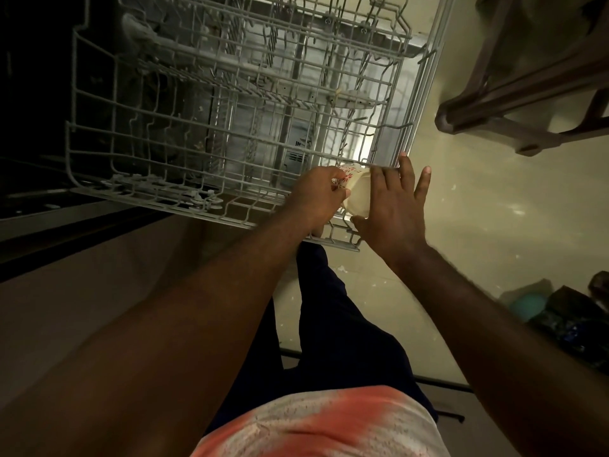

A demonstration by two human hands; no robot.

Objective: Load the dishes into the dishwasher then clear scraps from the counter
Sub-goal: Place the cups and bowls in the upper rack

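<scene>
Both our arms are stretched out and down, bare forearms coming in from the near corners and meeting around the middle. Our left hand (316, 196) has its back turned up toward us, fingers curled over the left side of the cup (358, 196), gripping it. Our right hand (393, 209) sits just to the right, palm against the cup's other side, fingers straight and fanned out toward the far side, thumb lying along the near edge. Both wrists look pretty straight.
</scene>
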